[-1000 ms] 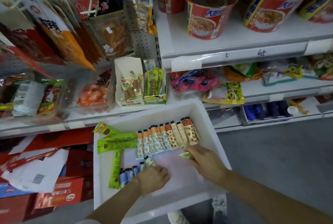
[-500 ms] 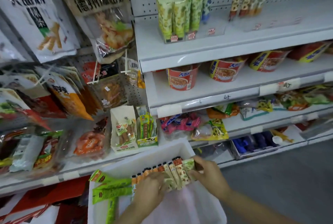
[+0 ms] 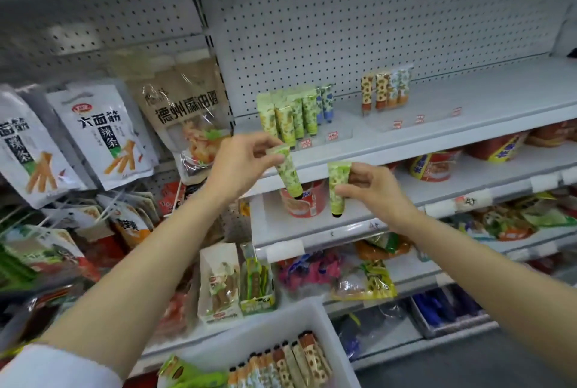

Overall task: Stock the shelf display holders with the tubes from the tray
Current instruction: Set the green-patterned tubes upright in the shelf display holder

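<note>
My left hand (image 3: 239,164) pinches a green patterned tube (image 3: 288,173), cap down, just below the clear display holder (image 3: 338,134) on the upper shelf. My right hand (image 3: 371,189) pinches a second green tube (image 3: 337,192), also cap down, slightly lower and to the right. The holder carries several green tubes (image 3: 290,117) and blue ones (image 3: 326,103). Farther right, a second clear holder (image 3: 418,120) has orange and pale tubes (image 3: 385,89). The white tray (image 3: 335,334) sits at the bottom with several tubes (image 3: 296,362) lying in a row.
Instant noodle cups (image 3: 432,165) line the shelf below the holders. Snack bags (image 3: 103,134) hang on pegs to the left. Small snack boxes (image 3: 235,284) stand on the lower left shelf above the tray. Grey floor (image 3: 499,365) shows at the bottom right.
Both hands left the tray, each lifting a green tube up to the upper shelf. The view has tilted upward from the tray to the display holders.
</note>
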Action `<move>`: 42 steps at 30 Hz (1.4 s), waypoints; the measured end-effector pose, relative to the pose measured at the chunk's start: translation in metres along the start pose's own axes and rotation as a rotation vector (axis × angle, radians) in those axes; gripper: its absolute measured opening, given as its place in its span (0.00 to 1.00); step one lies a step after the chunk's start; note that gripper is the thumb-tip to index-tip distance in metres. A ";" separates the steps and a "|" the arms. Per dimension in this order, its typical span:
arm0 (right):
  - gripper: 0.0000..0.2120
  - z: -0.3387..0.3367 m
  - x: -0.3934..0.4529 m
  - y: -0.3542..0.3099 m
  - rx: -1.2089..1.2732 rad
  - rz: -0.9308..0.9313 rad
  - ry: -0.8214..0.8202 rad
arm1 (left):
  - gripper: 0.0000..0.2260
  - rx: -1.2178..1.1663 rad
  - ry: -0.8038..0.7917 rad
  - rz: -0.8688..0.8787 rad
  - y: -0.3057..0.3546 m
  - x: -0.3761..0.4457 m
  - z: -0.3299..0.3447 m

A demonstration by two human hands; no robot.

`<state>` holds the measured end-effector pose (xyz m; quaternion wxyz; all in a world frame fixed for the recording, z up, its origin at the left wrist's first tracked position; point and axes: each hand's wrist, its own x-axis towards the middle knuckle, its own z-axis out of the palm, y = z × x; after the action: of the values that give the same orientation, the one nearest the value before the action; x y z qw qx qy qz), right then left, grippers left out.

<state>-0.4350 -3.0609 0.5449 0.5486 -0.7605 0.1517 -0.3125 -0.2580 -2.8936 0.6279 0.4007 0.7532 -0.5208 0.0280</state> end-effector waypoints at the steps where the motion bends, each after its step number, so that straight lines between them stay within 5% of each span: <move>1: 0.12 -0.007 0.012 -0.011 0.002 -0.025 0.005 | 0.06 0.011 0.022 0.005 0.008 0.018 -0.006; 17: 0.06 -0.079 0.149 -0.024 0.127 -0.096 0.009 | 0.09 0.231 -0.047 -0.142 0.029 0.199 0.009; 32: 0.02 -0.071 0.200 0.011 0.094 -0.064 -0.013 | 0.08 0.399 -0.114 -0.176 0.002 0.217 0.037; 42: 0.11 -0.048 0.216 0.007 0.057 -0.118 -0.040 | 0.08 0.470 -0.135 -0.156 -0.005 0.211 0.041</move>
<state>-0.3015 -3.2225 0.6152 0.5534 -0.7584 0.0869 -0.3333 -0.1731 -3.0797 0.6949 0.1799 0.8638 -0.4658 0.0670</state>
